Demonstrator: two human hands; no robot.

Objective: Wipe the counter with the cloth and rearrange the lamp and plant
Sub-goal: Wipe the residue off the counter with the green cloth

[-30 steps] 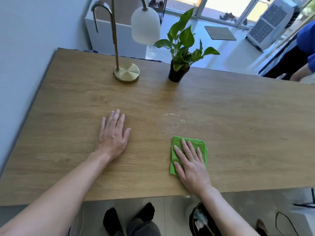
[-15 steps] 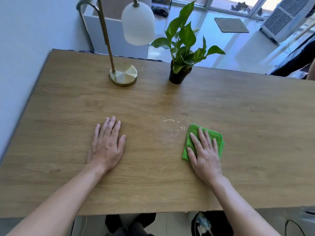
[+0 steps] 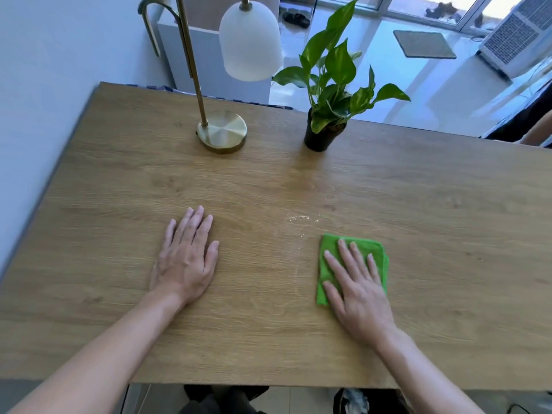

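My right hand (image 3: 357, 286) lies flat with fingers spread on a folded green cloth (image 3: 330, 249), pressing it to the wooden counter (image 3: 418, 234). My left hand (image 3: 186, 258) rests palm down on the bare wood, holding nothing. A patch of pale crumbs (image 3: 300, 218) lies just beyond the cloth, to its left. At the far edge stand a brass lamp (image 3: 222, 134) with a white shade and, to its right, a leafy plant in a black pot (image 3: 324, 135).
A pale wall (image 3: 44, 85) runs along the counter's left side. Beyond the far edge are a white cabinet (image 3: 209, 61), a floor mat (image 3: 424, 44) and a white appliance (image 3: 516, 34). Another person's arm (image 3: 537, 130) shows at the right edge.
My right hand has slid the cloth to the right, past the crumbs, then slightly back toward me. My left hand has stayed flat in place.
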